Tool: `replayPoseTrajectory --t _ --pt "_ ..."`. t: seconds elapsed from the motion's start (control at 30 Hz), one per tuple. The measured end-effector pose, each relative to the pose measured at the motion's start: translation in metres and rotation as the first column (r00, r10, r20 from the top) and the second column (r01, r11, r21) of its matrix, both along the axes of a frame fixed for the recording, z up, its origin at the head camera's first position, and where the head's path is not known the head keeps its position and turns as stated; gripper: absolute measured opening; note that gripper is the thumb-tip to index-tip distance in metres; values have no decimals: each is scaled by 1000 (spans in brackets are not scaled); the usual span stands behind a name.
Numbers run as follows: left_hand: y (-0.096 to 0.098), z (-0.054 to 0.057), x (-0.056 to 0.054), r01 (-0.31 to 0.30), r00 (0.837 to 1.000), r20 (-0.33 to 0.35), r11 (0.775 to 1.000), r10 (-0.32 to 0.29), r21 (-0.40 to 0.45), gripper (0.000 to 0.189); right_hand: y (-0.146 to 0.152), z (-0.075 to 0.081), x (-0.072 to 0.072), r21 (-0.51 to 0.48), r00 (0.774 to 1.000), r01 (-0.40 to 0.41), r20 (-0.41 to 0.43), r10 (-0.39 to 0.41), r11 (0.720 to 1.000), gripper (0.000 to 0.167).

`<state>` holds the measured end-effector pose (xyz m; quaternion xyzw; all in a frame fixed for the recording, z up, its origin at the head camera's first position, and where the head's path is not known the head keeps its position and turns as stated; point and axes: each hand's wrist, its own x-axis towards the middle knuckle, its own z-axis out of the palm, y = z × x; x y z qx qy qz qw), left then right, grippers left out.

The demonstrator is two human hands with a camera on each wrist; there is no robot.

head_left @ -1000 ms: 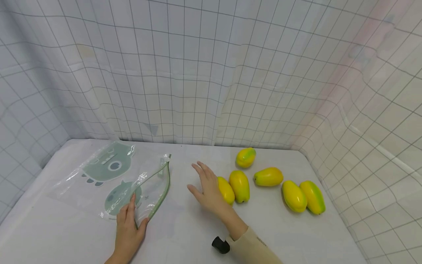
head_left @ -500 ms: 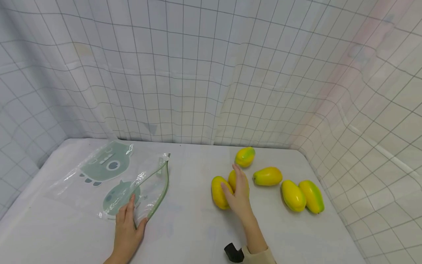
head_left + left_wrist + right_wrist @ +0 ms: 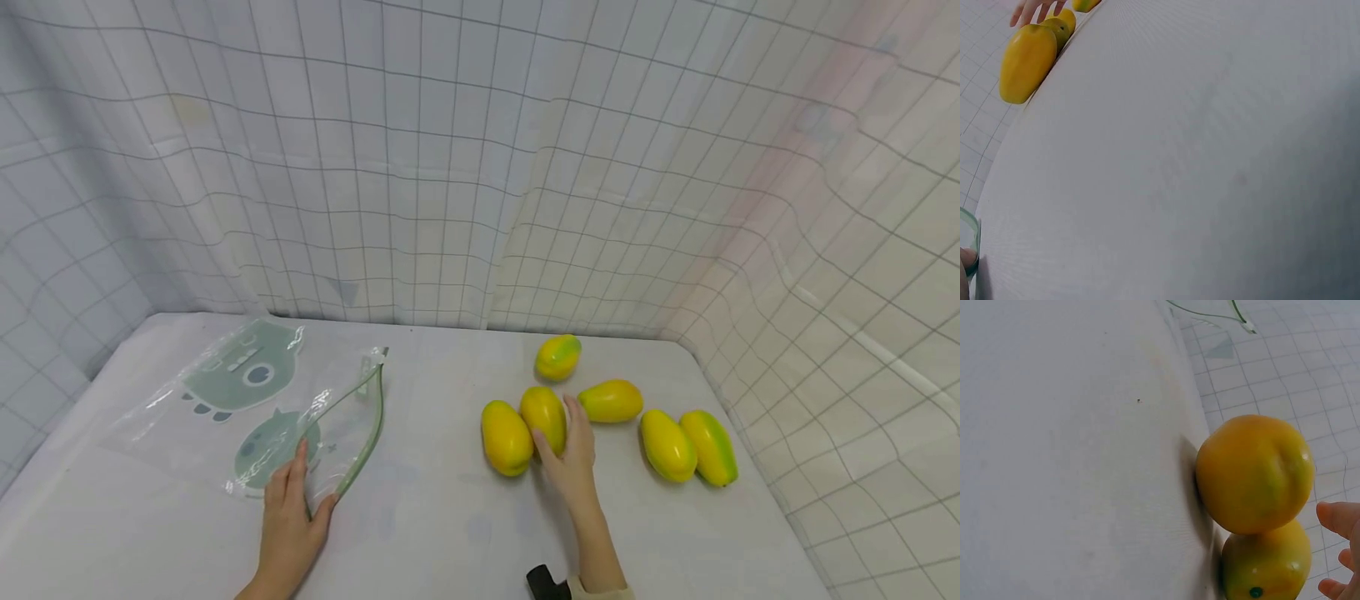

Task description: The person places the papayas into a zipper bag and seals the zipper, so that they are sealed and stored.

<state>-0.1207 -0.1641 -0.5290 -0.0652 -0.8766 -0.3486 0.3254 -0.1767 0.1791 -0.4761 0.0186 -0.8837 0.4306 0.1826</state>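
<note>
White table [image 3: 427, 525] | right of bag [image 3: 255, 396]: right hand [image 3: 572, 458] has shifted around 1 fruit [image 3: 542, 412], grip wide, nothing lifted | left hand [image 3: 289, 515], spread, touches bag

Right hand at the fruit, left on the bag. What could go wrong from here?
1. The right hand could nudge the leftmost fruit: its thumb is by the gap between that and the neighbouring fruit.
2. The neighbouring fruit looks smooth and rounded, so it might slip or roll.
3. Only the left hand is at the clear bag; its mouth may fold if that hand shifts.
</note>
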Motion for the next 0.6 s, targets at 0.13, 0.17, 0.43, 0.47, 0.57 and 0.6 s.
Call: replayPoseTrajectory --t 0.13,0.17,0.43,0.47,0.57,0.6 --pt "0 0 0 5 1000 5 1000 -5 -1 104 2 -6 2 -19 1000 -5 28 5 1000 66" --pt "0 0 0 6 1000 4 1000 -6 -1 104 3 -6 2 -26 999 -8 40 9 1000 67" --pt "0 1 1 6 1000 19 1000 -6 -7 105 6 -13 5 -67 990 -23 135 32 997 77" --pt "0 1 1 6 1000 22 1000 -6 -7 105 6 -14 5 -73 990 -25 136 34 997 78" --pt "1 1 1 6 1000 22 1000 -6 -7 105 5 -16 5 -89 991 -29 130 41 996 79" --pt "1 1 1 6 1000 21 1000 -5 -6 104 5 -16 4 -94 991 -26 129 38 995 80"
